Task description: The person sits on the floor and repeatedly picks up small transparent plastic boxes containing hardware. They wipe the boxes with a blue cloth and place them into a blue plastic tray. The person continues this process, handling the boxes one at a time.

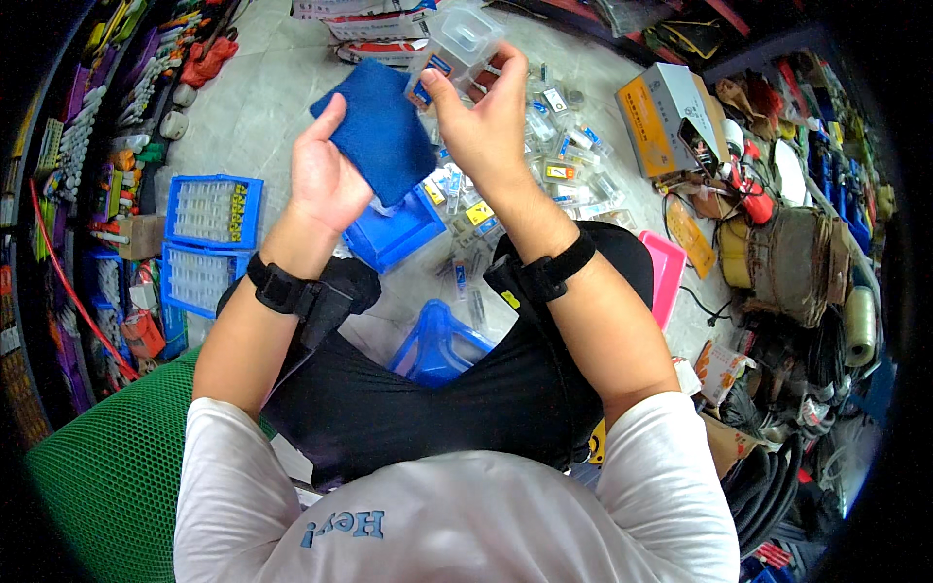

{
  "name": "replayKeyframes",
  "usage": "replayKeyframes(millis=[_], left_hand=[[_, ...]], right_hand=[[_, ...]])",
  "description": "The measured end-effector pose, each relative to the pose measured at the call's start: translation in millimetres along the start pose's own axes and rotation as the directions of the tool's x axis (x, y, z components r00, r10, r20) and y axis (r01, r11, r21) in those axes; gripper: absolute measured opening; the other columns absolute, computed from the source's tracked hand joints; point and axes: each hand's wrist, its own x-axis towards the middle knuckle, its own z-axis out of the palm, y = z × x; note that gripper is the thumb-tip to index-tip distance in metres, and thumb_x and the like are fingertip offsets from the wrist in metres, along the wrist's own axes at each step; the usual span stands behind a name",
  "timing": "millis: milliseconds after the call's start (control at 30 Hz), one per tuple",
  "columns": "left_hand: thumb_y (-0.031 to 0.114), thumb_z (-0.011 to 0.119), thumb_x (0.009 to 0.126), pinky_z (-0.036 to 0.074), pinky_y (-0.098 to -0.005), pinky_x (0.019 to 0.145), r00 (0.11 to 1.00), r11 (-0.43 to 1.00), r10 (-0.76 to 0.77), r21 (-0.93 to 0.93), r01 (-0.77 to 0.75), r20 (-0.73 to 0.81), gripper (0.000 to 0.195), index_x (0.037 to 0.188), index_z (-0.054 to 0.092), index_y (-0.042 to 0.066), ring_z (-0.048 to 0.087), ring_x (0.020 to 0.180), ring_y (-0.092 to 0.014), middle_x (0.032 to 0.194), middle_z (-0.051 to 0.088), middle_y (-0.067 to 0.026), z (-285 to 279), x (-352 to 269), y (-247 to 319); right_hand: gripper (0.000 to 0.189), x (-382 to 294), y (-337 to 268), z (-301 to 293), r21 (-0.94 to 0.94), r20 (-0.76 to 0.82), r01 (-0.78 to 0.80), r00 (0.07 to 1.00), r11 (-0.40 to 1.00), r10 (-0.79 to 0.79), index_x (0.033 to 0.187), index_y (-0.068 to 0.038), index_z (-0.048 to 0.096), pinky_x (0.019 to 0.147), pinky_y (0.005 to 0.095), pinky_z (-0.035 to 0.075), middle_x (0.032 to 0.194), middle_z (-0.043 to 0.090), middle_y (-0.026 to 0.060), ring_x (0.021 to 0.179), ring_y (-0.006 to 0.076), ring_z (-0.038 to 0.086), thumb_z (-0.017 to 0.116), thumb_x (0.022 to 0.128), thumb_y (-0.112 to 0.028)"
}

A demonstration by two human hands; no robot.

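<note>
A dark blue cloth (383, 131) lies across the fingers of my left hand (328, 171), with the thumb raised along its near edge. My right hand (485, 120) grips a clear plastic box (463, 36) that bears a blue and orange label, thumb on the label side. The box is held just right of the cloth, above the floor. Beneath my hands stands a blue plastic bin (397, 229), partly hidden by the cloth. Many small clear boxes with labels (557, 171) are strewn over the floor under and right of my right hand.
Blue cases with clear compartments (211, 211) lie at the left. A cardboard box (667, 120) and a wire-wound spool (776, 266) are on the right, near a pink tray (662, 277). A blue plastic stool (437, 346) stands between my knees. Packed shelves (80, 160) line the left; green mesh (116, 466) is beside me.
</note>
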Motion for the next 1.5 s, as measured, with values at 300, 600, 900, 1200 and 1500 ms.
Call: replayKeyframes(millis=[300, 600, 900, 1200, 1500], left_hand=[[0.032, 0.035, 0.094, 0.038, -0.0425, 0.096, 0.988, 0.991, -0.126, -0.027, 0.128, 0.085, 0.040, 0.119, 0.046, 0.002, 0.052, 0.108, -0.027, 0.117, 0.054, -0.0131, 2.4, -3.9, -9.4], [0.031, 0.036, 0.094, 0.038, -0.0401, 0.097, 0.999, 0.995, 0.030, 0.094, -0.033, 0.042, 0.041, 0.121, 0.044, 0.000, 0.051, 0.110, -0.025, 0.119, 0.052, -0.0146, -5.9, 0.4, 1.8], [0.032, 0.036, 0.095, 0.039, -0.0382, 0.096, 0.993, 0.972, 0.089, 0.211, -0.104, 0.079, 0.042, 0.123, 0.043, 0.002, 0.051, 0.110, -0.023, 0.120, 0.052, -0.0120, 4.9, -2.5, -15.3], [0.031, 0.039, 0.094, 0.041, -0.0407, 0.094, 0.988, 0.981, 0.103, 0.153, -0.121, 0.118, 0.041, 0.121, 0.045, 0.002, 0.052, 0.108, -0.024, 0.119, 0.053, -0.0121, 7.8, -5.1, -7.6], [0.032, 0.037, 0.094, 0.039, -0.0411, 0.094, 0.972, 0.945, 0.216, 0.267, -0.187, -0.087, 0.040, 0.120, 0.046, 0.003, 0.052, 0.109, -0.025, 0.118, 0.054, -0.0113, -2.7, 7.0, 3.0]], right_hand=[[0.060, -8.1, -11.6, 7.6, 0.369, 0.114, -0.001, 0.992, 0.929, -0.044, 0.115, 0.001, 0.027, 0.087, 0.0345, 0.044, 0.110, 0.048, 0.0181, 0.101, 0.0240, 0.053, 0.069, 0.073, -0.009], [0.063, 2.6, -7.7, -0.3, 0.228, 0.167, -0.161, 0.978, 0.960, 0.125, 0.116, 0.003, 0.032, 0.080, 0.0343, 0.047, 0.099, 0.055, 0.0180, 0.091, 0.0255, 0.058, 0.072, 0.070, -0.014], [0.051, 0.4, -4.9, 3.6, 0.130, 0.048, -0.059, 0.997, 0.990, 0.053, 0.111, 0.004, 0.044, 0.082, 0.0357, 0.044, 0.097, 0.055, 0.0187, 0.092, 0.0280, 0.054, 0.068, 0.074, -0.023], [0.074, -3.6, -2.4, 3.4, 0.117, 0.138, -0.226, 0.968, 0.967, 0.209, 0.117, 0.009, 0.037, 0.073, 0.0273, 0.049, 0.099, 0.058, 0.0169, 0.086, 0.0176, 0.060, 0.079, 0.066, -0.023], [0.050, -1.3, -22.4, 0.1, 0.587, 0.386, -0.538, 0.843, 0.605, 0.375, 0.112, 0.004, 0.044, 0.075, 0.0269, 0.048, 0.093, 0.061, 0.0101, 0.082, 0.0147, 0.060, 0.070, 0.073, -0.013]])
